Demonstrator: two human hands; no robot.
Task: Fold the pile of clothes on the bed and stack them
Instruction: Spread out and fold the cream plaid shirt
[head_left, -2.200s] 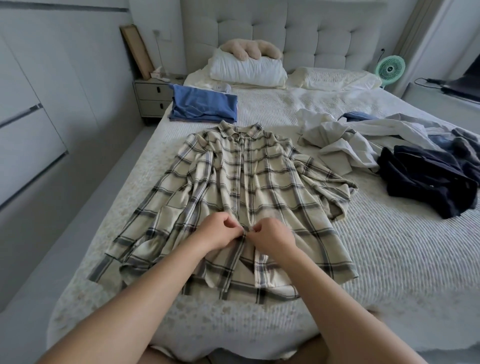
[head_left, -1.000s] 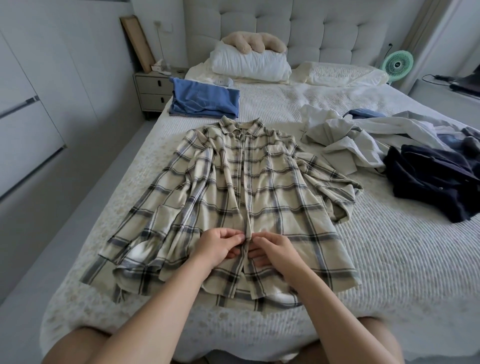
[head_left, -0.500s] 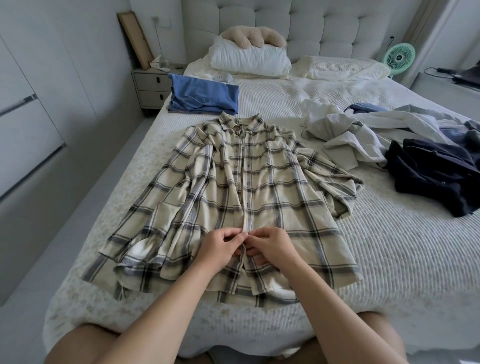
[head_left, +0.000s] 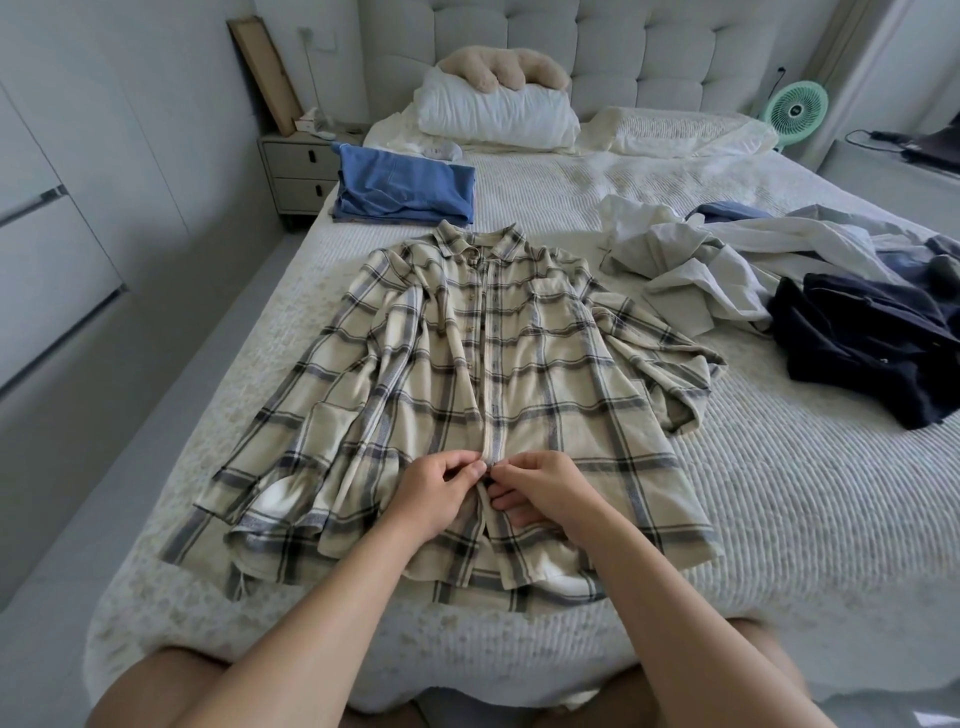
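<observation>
Item, plaid shirt (head_left: 498, 384): laid flat and face up on the bed (head_left: 779, 493), collar toward the headboard, hem toward me, so its long axis runs straight away from my hands. The front button strip lies on that same line, directly between them. Left hand (head_left: 434, 493): fingers curled, pinching the strip's left edge low on the shirt. Right hand (head_left: 540, 488): fingers curled, pinching the opposite edge, fingertips almost touching the left ones. I judge this to be fastening a lower button; the button itself is hidden by the fingers. Both hands sit equally near the strip; neither has the advantage. The sleeves spread to either side, the right one bunched toward the unfolded heap. Item, folded blue garment (head_left: 405, 189): beyond the collar, on the left of the bed, the start of the stack by my reckoning. Item, loose pile of pale and dark clothes (head_left: 810, 291): well apart to my right, not yet folded.
</observation>
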